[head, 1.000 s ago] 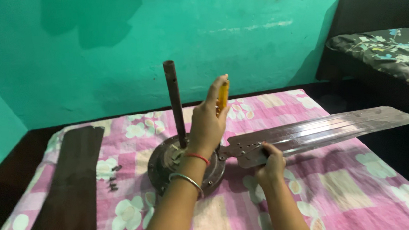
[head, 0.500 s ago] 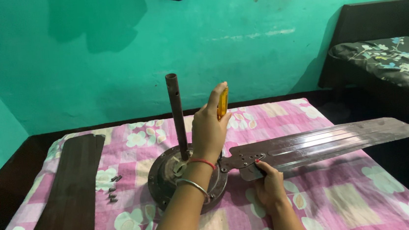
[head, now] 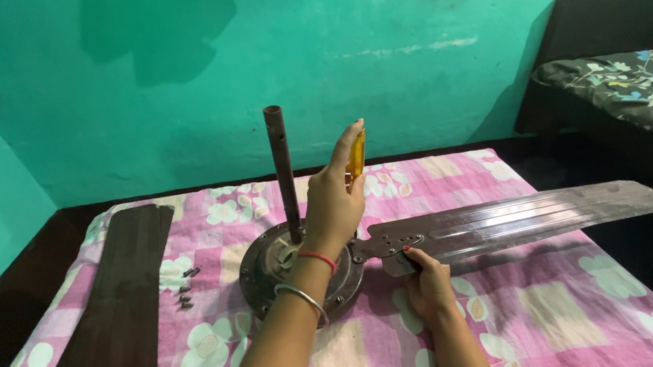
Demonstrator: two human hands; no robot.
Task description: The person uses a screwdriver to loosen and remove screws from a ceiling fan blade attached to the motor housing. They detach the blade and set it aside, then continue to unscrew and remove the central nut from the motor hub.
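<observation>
Little has shifted: my left hand (head: 336, 198) still grips the screwdriver (head: 355, 160) upright over the motor (head: 271, 271), right hand (head: 427, 281) clamps the blade (head: 518, 218); next, seat tip squarely in screw.

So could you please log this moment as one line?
left hand: grips yellow-handled screwdriver upright over fan motor | right hand: steadies fan blade

Upright yellow-handled screwdriver (head: 355, 160), flat fan blade (head: 518, 219)

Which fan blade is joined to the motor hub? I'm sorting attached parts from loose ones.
The shiny blade on the right, its bracket meeting the motor hub beside the right hand. The dark blade lies apart on the left.
</observation>
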